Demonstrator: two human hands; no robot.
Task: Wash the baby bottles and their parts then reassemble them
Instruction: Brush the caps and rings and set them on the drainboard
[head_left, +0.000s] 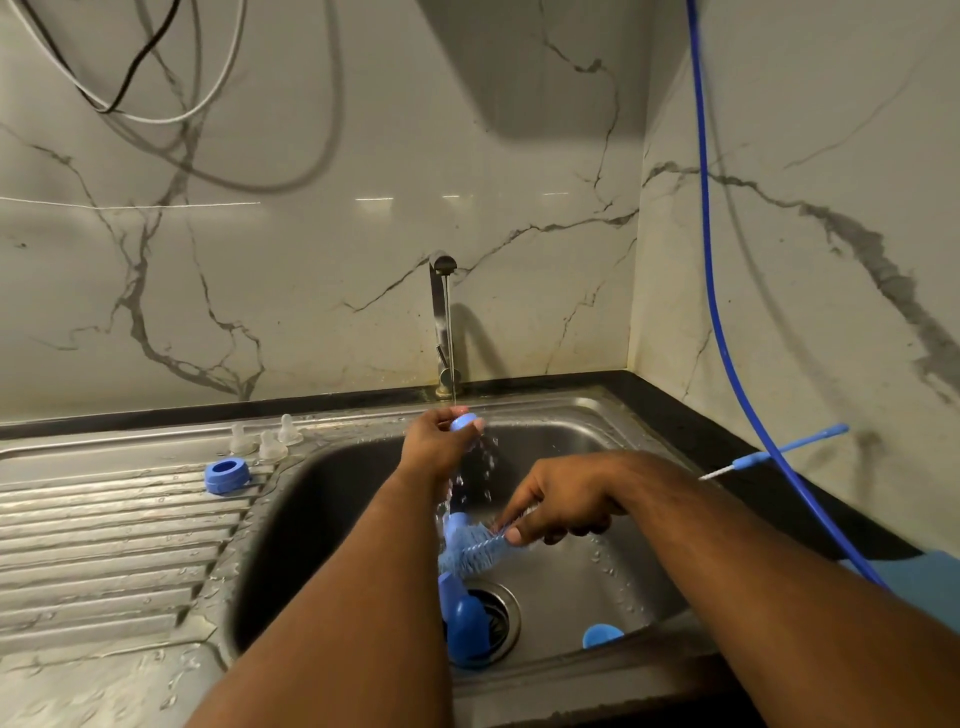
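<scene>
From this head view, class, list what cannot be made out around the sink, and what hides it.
Head view:
- Blue part in left hand: fingers cover most of it.
- Brush handle: inside right hand.
- Blue piece over the drain: left forearm overlaps it.
- Blue cap: sink rim cuts it off.

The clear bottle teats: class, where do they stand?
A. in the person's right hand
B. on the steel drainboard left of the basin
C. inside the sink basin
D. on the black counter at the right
B: the three clear teats stand upright on the drainboard, just behind the blue collar ring.
</scene>
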